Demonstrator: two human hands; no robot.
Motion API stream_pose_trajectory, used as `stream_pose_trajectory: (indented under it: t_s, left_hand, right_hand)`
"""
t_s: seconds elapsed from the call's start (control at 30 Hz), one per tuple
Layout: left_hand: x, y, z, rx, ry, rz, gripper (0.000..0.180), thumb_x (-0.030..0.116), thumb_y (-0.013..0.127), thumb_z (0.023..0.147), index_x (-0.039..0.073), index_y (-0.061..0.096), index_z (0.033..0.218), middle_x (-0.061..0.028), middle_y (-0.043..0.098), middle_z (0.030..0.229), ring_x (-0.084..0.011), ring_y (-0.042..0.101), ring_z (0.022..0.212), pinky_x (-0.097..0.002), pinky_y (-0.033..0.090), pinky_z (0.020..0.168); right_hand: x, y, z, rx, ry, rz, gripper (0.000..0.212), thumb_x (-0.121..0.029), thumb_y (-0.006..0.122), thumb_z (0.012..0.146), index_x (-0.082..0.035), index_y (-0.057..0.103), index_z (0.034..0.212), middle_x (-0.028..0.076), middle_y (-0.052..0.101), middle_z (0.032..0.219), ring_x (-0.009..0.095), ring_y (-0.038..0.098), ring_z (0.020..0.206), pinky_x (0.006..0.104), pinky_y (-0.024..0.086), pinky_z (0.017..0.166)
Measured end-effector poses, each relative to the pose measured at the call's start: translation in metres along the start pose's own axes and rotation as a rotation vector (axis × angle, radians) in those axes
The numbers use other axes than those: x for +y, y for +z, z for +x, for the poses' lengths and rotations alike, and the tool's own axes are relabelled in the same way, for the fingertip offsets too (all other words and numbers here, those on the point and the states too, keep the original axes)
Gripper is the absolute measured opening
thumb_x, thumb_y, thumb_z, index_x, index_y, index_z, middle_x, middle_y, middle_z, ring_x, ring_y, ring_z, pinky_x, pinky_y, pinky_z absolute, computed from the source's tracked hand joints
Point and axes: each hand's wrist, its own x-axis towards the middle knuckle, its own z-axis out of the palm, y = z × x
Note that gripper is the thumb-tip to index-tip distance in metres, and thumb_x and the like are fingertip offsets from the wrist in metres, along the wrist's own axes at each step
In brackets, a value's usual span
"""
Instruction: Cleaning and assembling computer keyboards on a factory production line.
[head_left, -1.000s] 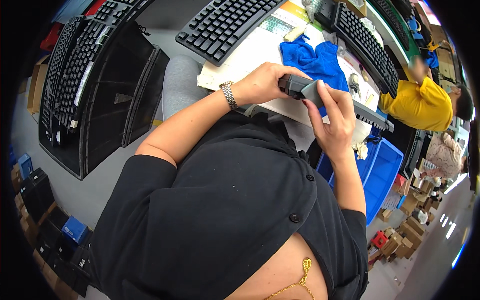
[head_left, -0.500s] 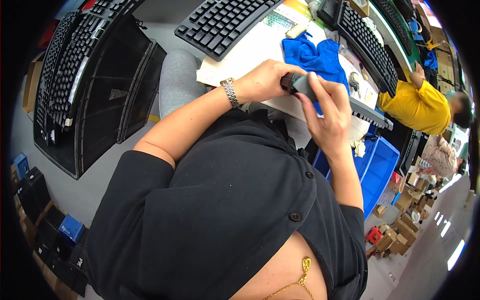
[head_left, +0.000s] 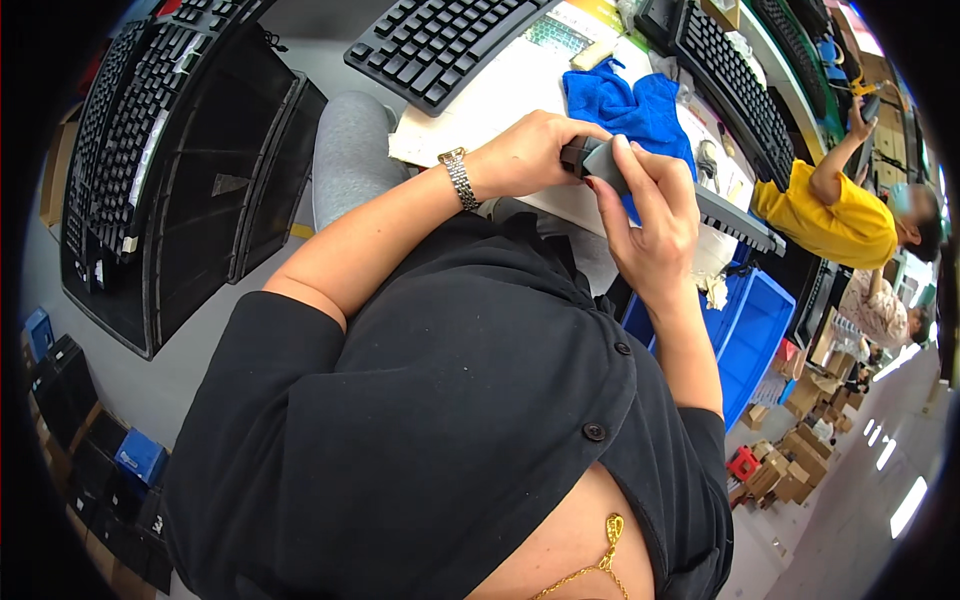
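Because the work is held by finger grip alone, apparently over the near edge of the white, flat tabletop [head_left: 480,112], a lost grip could become a drop. Clock positions are read from the held work, with twelve toward the upper edge of the view.

Left hand [head_left: 525,155], at nine o'clock: closed around a dark, block-shaped, hard-looking part [head_left: 574,155]; its far fingers are hidden. Right hand [head_left: 655,230], between four and five o'clock: thumb and fingertips pinch a smooth, grey, wedge-shaped piece [head_left: 606,172]. The two adjoin; whether they are joined cannot be determined.

Possible faults and causes:
1. Slippage. A weak or off-centre pinch could release the grey piece, possibly toward the blue, rectangular plastic bin [head_left: 752,325], farther out between four and five o'clock.
2. Surface marks. Excess pressure where the parts meet could scuff either one.
3. Scratching. Rolling the left wrist inward could bring the silver, metal-link wristwatch [head_left: 460,180], at nine o'clock, against the dark part.
4. Snagging. Overreach could drag the crumpled, blue fabric cloth [head_left: 635,105] at one o'clock.
5. Collision. Raising the left forearm could knock the black, plastic, many-keyed keyboard [head_left: 440,48] at ten o'clock.
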Motion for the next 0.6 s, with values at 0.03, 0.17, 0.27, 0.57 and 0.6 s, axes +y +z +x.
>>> stream_pose_trajectory:
  t_s: [0.03,0.17,0.27,0.57,0.6]
  left_hand:
    - [0.0,0.0,0.0,0.006,0.001,0.0,0.046,-0.002,0.078,0.068,0.007,0.07,0.113,-0.0065,0.074,0.092,-0.0158,0.063,0.07,-0.0287,0.053,0.07]
    - [-0.003,0.0,0.0,0.027,0.016,0.004,0.045,-0.002,0.078,0.068,0.006,0.07,0.112,-0.0068,0.074,0.092,-0.0162,0.064,0.07,-0.0287,0.053,0.07]
    - [-0.005,0.002,0.0,0.041,0.032,0.006,0.045,-0.002,0.078,0.068,0.006,0.07,0.112,-0.0072,0.074,0.092,-0.0167,0.064,0.07,-0.0287,0.053,0.07]
    - [0.0,0.0,0.001,0.004,-0.065,0.004,0.046,-0.001,0.078,0.068,0.007,0.071,0.112,-0.0075,0.074,0.091,-0.0187,0.064,0.07,-0.0285,0.053,0.069]
    - [0.0,-0.001,0.001,0.004,-0.065,0.006,0.046,-0.001,0.078,0.068,0.007,0.071,0.112,-0.0075,0.074,0.091,-0.0187,0.064,0.07,-0.0285,0.053,0.069]
  right_hand:
    - [0.0,0.001,0.002,-0.007,-0.013,0.012,0.041,0.0,0.076,0.077,0.005,0.066,0.116,0.013,0.062,0.103,0.025,0.059,0.085,0.0338,0.05,0.076]
    - [-0.002,0.003,0.005,-0.013,-0.034,0.012,0.041,0.0,0.076,0.077,0.005,0.066,0.116,0.014,0.062,0.102,0.025,0.06,0.085,0.0338,0.05,0.076]
    - [-0.001,0.002,0.005,-0.013,-0.04,-0.002,0.041,0.0,0.076,0.077,0.005,0.066,0.116,0.014,0.062,0.101,0.025,0.06,0.085,0.0338,0.05,0.076]
    - [-0.002,0.006,0.01,-0.012,-0.075,-0.047,0.042,-0.001,0.076,0.076,0.004,0.066,0.116,0.014,0.062,0.103,0.025,0.059,0.085,0.0338,0.05,0.076]
    - [-0.001,0.006,0.009,-0.011,-0.075,-0.046,0.042,-0.001,0.076,0.076,0.004,0.066,0.116,0.014,0.062,0.103,0.025,0.059,0.085,0.0338,0.05,0.076]
